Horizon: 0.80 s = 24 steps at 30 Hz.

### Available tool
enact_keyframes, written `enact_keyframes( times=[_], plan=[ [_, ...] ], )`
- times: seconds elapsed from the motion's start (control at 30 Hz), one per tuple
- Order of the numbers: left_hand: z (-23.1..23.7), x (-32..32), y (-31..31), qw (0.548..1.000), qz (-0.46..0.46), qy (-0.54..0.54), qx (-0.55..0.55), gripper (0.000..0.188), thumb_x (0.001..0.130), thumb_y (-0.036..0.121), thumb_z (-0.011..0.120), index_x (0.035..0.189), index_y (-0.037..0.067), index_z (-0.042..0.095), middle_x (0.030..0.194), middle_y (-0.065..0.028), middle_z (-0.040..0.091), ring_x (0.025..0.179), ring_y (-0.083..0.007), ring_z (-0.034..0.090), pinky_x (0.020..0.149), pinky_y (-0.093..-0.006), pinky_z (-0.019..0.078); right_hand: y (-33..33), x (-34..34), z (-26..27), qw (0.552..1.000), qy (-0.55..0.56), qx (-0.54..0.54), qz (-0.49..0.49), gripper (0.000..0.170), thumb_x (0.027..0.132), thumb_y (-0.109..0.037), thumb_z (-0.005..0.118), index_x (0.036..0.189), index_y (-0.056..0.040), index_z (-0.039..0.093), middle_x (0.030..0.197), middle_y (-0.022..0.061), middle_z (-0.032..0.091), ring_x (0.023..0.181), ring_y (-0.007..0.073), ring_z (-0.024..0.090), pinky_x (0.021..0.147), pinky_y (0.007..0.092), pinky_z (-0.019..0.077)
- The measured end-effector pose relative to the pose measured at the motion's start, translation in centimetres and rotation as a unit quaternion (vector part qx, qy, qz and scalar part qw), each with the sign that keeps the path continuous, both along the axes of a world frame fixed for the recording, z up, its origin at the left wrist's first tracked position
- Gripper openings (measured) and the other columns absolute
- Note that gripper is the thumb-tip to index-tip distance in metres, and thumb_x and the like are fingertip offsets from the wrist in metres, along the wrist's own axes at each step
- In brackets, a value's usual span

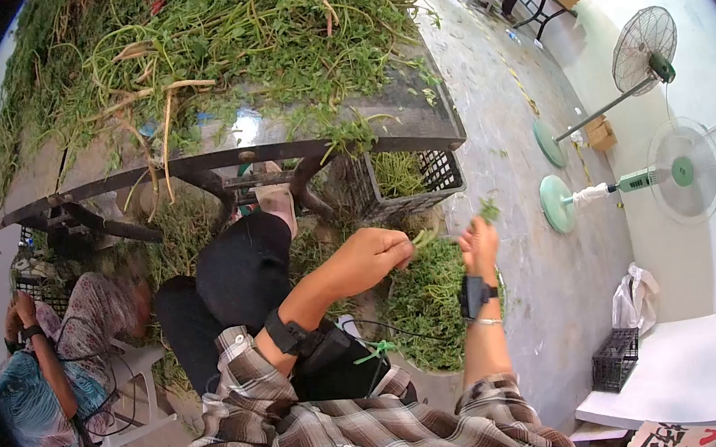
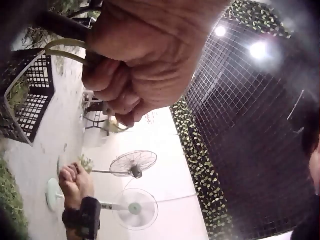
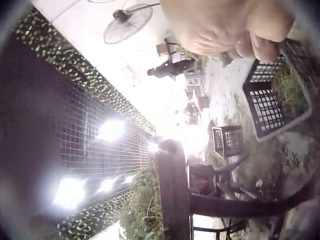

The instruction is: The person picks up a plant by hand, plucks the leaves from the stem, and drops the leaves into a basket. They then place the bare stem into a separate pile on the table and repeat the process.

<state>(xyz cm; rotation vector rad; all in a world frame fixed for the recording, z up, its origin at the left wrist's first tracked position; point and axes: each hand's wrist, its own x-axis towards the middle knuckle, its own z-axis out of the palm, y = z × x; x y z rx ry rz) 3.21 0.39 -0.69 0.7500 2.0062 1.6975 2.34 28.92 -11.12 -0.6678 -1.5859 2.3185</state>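
My left hand (image 1: 367,260) is curled round a few pale green stems (image 1: 424,235), whose ends stick out past its fingers. Those stems also show in the left wrist view, looping out beside the curled fingers. To the right, my right hand (image 1: 480,249) pinches a small leafy sprig (image 1: 489,210) that rises above its fingertips. The two hands are apart, over a heap of green leafy stems (image 1: 428,313) on the floor side. In the right wrist view the back of the right hand (image 3: 230,30) hides most of what it holds.
A table (image 1: 259,133) ahead bears a big pile of greens (image 1: 259,49). Under its right edge stands a black crate (image 1: 413,204) with greens inside. Another person (image 1: 56,364) sits at left. Two fans (image 1: 679,172) and a white table (image 1: 683,363) are at right.
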Motion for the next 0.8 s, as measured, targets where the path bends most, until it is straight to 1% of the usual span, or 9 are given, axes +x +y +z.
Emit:
enact_keyframes(
  times=[0.17,0.27,0.4,0.47,0.5,0.57,0.6,0.67,0.8],
  plan=[
    [-0.3,-0.9,0.5,0.990,0.098,-0.031,0.095,0.028,0.092,0.023,0.047,0.074,0.002,0.055,0.062,0.0026,0.047,0.060,-0.0077,0.040,0.056,-0.0243,0.0351,1.5,2.4,2.7,0.998,-0.045,0.053,-0.004,0.018,0.087,-0.018,0.055,0.076,-0.0108,0.042,0.058,-0.0039,0.038,0.042,0.0044,0.033,0.035,0.0202,0.0253],
    [0.6,-0.9,0.7,0.985,0.073,-0.119,0.100,0.027,0.092,0.023,0.047,0.077,0.003,0.058,0.063,0.0031,0.048,0.060,-0.0057,0.042,0.055,-0.0217,0.0351,1.6,3.4,2.9,0.996,-0.049,0.074,0.013,0.014,0.087,-0.018,0.055,0.081,-0.0098,0.045,0.059,-0.0043,0.038,0.042,0.0042,0.033,0.035,0.0199,0.0253],
    [0.3,-0.9,0.9,0.975,0.059,-0.141,0.158,0.026,0.092,0.023,0.048,0.082,0.003,0.062,0.065,0.0028,0.052,0.060,-0.0039,0.045,0.055,-0.0187,0.0356,5.4,5.5,0.7,0.987,-0.078,0.132,-0.036,0.013,0.087,-0.015,0.052,0.077,-0.0118,0.045,0.055,-0.0052,0.035,0.039,0.0039,0.031,0.033,0.0193,0.0211],
    [0.5,-0.8,0.7,0.973,0.078,-0.145,0.164,0.025,0.091,0.023,0.049,0.087,0.003,0.063,0.069,0.0022,0.056,0.062,-0.0036,0.047,0.056,-0.0185,0.0375,10.9,7.5,-3.0,0.922,-0.178,0.339,-0.047,0.017,0.084,-0.018,0.056,0.092,-0.0035,0.052,0.063,0.0030,0.051,0.048,0.0139,0.048,0.040,0.0284,0.0382],
    [0.4,-0.9,0.7,0.972,0.077,-0.146,0.165,0.025,0.091,0.023,0.049,0.087,0.003,0.063,0.069,0.0022,0.056,0.062,-0.0036,0.047,0.056,-0.0185,0.0375,13.7,8.7,-4.8,0.922,-0.179,0.340,-0.048,0.017,0.084,-0.018,0.056,0.092,-0.0035,0.052,0.063,0.0030,0.051,0.048,0.0139,0.048,0.040,0.0284,0.0382],
    [0.1,-0.8,0.6,0.974,0.076,-0.131,0.171,0.026,0.091,0.025,0.050,0.089,0.003,0.064,0.070,0.0018,0.058,0.063,-0.0037,0.048,0.057,-0.0185,0.0380,17.4,10.7,-7.4,0.794,-0.235,0.561,0.005,0.028,0.080,-0.019,0.058,0.099,0.0009,0.055,0.077,0.0145,0.061,0.070,0.0275,0.059,0.063,0.0369,0.0471],
    [0.1,-0.9,0.6,0.973,0.076,-0.131,0.172,0.026,0.091,0.025,0.050,0.089,0.003,0.064,0.070,0.0018,0.058,0.063,-0.0037,0.048,0.057,-0.0185,0.0380,16.7,10.9,-6.7,0.794,-0.234,0.561,0.005,0.028,0.080,-0.019,0.058,0.099,0.0009,0.055,0.077,0.0145,0.061,0.070,0.0275,0.059,0.063,0.0369,0.0471],
    [0.3,-0.9,0.7,0.971,0.056,-0.157,0.174,0.027,0.091,0.026,0.050,0.088,0.003,0.064,0.070,0.0018,0.058,0.064,-0.0039,0.050,0.058,-0.0188,0.0385,13.3,11.8,-3.8,0.707,-0.221,0.671,-0.017,0.032,0.079,-0.020,0.058,0.101,0.0032,0.057,0.089,0.0206,0.062,0.090,0.0350,0.058,0.080,0.0396,0.0436],
    [0.5,-0.9,1.2,0.968,0.044,-0.161,0.187,0.027,0.092,0.026,0.049,0.088,0.003,0.063,0.069,0.0021,0.057,0.064,-0.0038,0.049,0.059,-0.0189,0.0386,7.9,7.9,-0.6,0.905,-0.154,0.376,0.130,0.032,0.085,-0.019,0.052,0.109,0.0019,0.054,0.094,0.0140,0.062,0.082,0.0188,0.059,0.074,0.0302,0.0469]
  ],
)
